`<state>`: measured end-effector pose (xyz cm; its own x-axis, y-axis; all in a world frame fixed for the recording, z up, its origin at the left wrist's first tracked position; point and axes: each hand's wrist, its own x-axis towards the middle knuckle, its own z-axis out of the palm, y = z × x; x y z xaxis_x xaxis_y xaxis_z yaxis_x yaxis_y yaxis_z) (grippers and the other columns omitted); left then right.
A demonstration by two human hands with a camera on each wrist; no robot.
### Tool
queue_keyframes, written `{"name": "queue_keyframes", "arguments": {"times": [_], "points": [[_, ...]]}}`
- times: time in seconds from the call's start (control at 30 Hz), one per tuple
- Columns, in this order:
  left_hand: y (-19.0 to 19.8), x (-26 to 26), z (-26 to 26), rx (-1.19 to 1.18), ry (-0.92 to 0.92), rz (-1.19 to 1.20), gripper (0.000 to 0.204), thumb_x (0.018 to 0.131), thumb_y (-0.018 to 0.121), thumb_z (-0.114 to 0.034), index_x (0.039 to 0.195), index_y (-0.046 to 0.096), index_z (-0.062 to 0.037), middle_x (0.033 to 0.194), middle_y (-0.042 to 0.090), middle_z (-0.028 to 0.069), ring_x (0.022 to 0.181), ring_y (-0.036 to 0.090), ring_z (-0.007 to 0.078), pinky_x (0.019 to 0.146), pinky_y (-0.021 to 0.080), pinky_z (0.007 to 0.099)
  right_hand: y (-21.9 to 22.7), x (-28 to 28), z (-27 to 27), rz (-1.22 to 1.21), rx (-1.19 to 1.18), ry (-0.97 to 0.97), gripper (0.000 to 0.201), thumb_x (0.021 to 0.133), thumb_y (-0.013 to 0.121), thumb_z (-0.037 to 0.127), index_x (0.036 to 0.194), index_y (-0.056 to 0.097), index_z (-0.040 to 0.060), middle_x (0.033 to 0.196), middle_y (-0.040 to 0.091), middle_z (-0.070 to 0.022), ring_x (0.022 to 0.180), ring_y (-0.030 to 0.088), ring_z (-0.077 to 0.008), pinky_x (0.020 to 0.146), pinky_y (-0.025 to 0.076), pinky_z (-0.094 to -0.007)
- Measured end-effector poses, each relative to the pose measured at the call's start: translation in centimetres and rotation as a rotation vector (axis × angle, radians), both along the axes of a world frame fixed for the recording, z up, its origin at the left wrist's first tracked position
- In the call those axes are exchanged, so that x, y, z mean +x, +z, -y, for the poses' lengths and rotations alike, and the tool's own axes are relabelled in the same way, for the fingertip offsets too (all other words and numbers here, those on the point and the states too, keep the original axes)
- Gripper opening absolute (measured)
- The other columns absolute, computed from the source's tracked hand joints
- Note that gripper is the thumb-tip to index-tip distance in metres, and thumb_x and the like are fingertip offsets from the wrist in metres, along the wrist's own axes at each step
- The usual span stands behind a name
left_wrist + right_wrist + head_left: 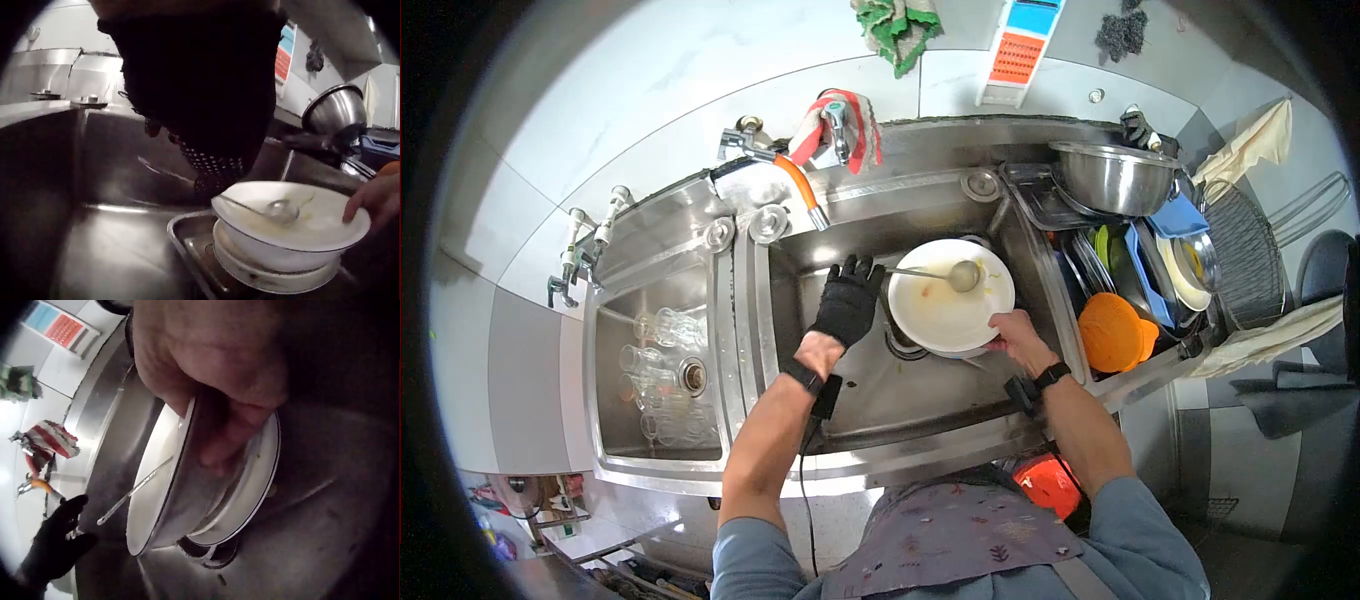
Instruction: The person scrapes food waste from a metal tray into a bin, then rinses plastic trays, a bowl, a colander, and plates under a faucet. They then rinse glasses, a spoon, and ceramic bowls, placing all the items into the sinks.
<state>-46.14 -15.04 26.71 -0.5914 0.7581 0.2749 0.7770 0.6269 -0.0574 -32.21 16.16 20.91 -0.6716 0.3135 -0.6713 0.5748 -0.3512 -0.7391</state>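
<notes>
A white bowl (945, 322) with a thin layer of cloudy liquid and food scraps is tilted in the large sink. A metal ladle (963, 276) lies in it, its handle sticking out over the left rim. My bare right hand (1022, 338) grips the bowl's right rim, thumb inside and fingers underneath. Below it is another white dish (275, 279), beside a metal tray (181, 234) in the left wrist view. My left hand (847, 303), in a black dotted glove, hovers by the end of the ladle's handle. Its fingers and thumb are spread apart in the right wrist view.
Glass mugs (665, 380) lie in the smaller left sink (615, 340). An orange-sleeved tap (793, 180) reaches over the divider. At the right stand a steel basin (1112, 180), an orange bowl (1112, 335) and a rack of dishes, with a wire strainer (1245, 255) beyond.
</notes>
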Motion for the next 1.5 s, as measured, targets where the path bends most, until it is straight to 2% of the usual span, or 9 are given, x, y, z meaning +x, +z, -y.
{"name": "queue_keyframes", "arguments": {"times": [0.17, 0.27, 0.43, 0.63, 0.77, 0.83, 1.17, 1.37, 1.5], "points": [[-4.1, -1.0, -0.7, -0.080, 0.094, 0.127, 0.047, 0.084, 0.056, -0.011, 0.131, 0.057, -0.0026, 0.124, 0.062, 0.0248, 0.116, 0.059, 0.0419, 0.098, 0.046, 0.0542, 3.0, 0.5, -0.3, -0.017, 0.191, 0.133, 0.039, 0.078, 0.059, 0.002, 0.114, 0.061, -0.0125, 0.099, 0.069, -0.0205, 0.082, 0.072, -0.0314, 0.065, 0.064, -0.0446], [-8.0, -0.9, 1.2, -0.042, 0.043, 0.349, 0.024, 0.087, 0.052, -0.009, 0.105, 0.067, -0.0020, 0.084, 0.071, 0.0210, 0.074, 0.069, 0.0391, 0.067, 0.054, 0.0501, 3.2, 0.7, -0.2, -0.057, 0.374, 0.233, 0.036, 0.076, 0.059, 0.007, 0.106, 0.065, -0.0126, 0.092, 0.072, -0.0250, 0.081, 0.073, -0.0357, 0.070, 0.062, -0.0456], [-6.9, 2.1, 5.5, 0.177, 0.074, 0.374, 0.019, 0.088, 0.051, -0.009, 0.098, 0.066, -0.0038, 0.085, 0.070, 0.0199, 0.081, 0.069, 0.0383, 0.069, 0.055, 0.0483, 5.5, 0.8, 2.1, -0.233, 1.128, 0.490, 0.044, 0.076, 0.060, 0.019, 0.111, 0.066, -0.0080, 0.096, 0.067, -0.0324, 0.092, 0.067, -0.0459, 0.086, 0.054, -0.0499], [0.9, 6.5, 10.3, -0.004, 0.148, 0.326, 0.034, 0.079, 0.057, -0.006, 0.110, 0.069, -0.0036, 0.096, 0.072, 0.0204, 0.089, 0.070, 0.0382, 0.078, 0.056, 0.0483, 7.9, 0.7, 5.6, -0.530, 1.400, 0.508, 0.047, 0.080, 0.061, 0.010, 0.125, 0.060, -0.0010, 0.096, 0.068, -0.0247, 0.085, 0.067, -0.0436, 0.078, 0.055, -0.0505], [2.3, 9.0, 12.9, -0.023, 0.131, 0.146, 0.012, 0.082, 0.058, -0.013, 0.085, 0.068, -0.0072, 0.077, 0.068, 0.0164, 0.072, 0.070, 0.0337, 0.062, 0.055, 0.0455, 10.9, 1.4, 7.0, -0.532, 1.416, 0.620, 0.051, 0.082, 0.062, 0.010, 0.131, 0.054, -0.0019, 0.105, 0.064, -0.0254, 0.089, 0.066, -0.0440, 0.077, 0.055, -0.0500], [2.7, 10.1, 13.5, -0.017, 0.155, 0.159, 0.011, 0.082, 0.058, -0.013, 0.083, 0.068, -0.0077, 0.075, 0.068, 0.0164, 0.071, 0.070, 0.0334, 0.061, 0.054, 0.0453, 11.0, 1.4, 7.0, -0.755, 1.506, 0.577, 0.054, 0.081, 0.065, 0.010, 0.133, 0.051, 0.0018, 0.107, 0.064, -0.0194, 0.081, 0.067, -0.0411, 0.070, 0.056, -0.0474], [3.9, 13.4, 13.8, 0.034, 0.213, 0.227, 0.017, 0.079, 0.060, -0.011, 0.089, 0.071, -0.0059, 0.079, 0.070, 0.0197, 0.072, 0.069, 0.0380, 0.064, 0.055, 0.0476, 14.0, 1.4, 6.6, -0.658, 1.564, 0.528, 0.045, 0.085, 0.061, 0.009, 0.129, 0.053, 0.0008, 0.109, 0.065, -0.0213, 0.087, 0.068, -0.0414, 0.075, 0.057, -0.0482], [4.1, 14.8, 13.6, 0.121, 0.246, 0.208, 0.017, 0.083, 0.059, -0.013, 0.093, 0.071, -0.0059, 0.082, 0.070, 0.0204, 0.074, 0.069, 0.0386, 0.064, 0.055, 0.0490, 11.9, 1.2, 4.5, -0.443, 1.274, 0.434, 0.036, 0.084, 0.058, 0.013, 0.114, 0.064, -0.0065, 0.100, 0.069, -0.0266, 0.095, 0.068, -0.0433, 0.088, 0.053, -0.0508], [4.8, 15.5, 12.6, 0.202, 0.305, 0.220, 0.017, 0.086, 0.059, -0.013, 0.095, 0.071, -0.0057, 0.081, 0.069, 0.0215, 0.074, 0.069, 0.0398, 0.064, 0.055, 0.0497, 11.8, 2.3, 4.3, -0.270, 0.969, 0.381, 0.038, 0.081, 0.056, 0.012, 0.108, 0.065, -0.0141, 0.091, 0.069, -0.0311, 0.086, 0.072, -0.0386, 0.071, 0.058, -0.0468]]}}
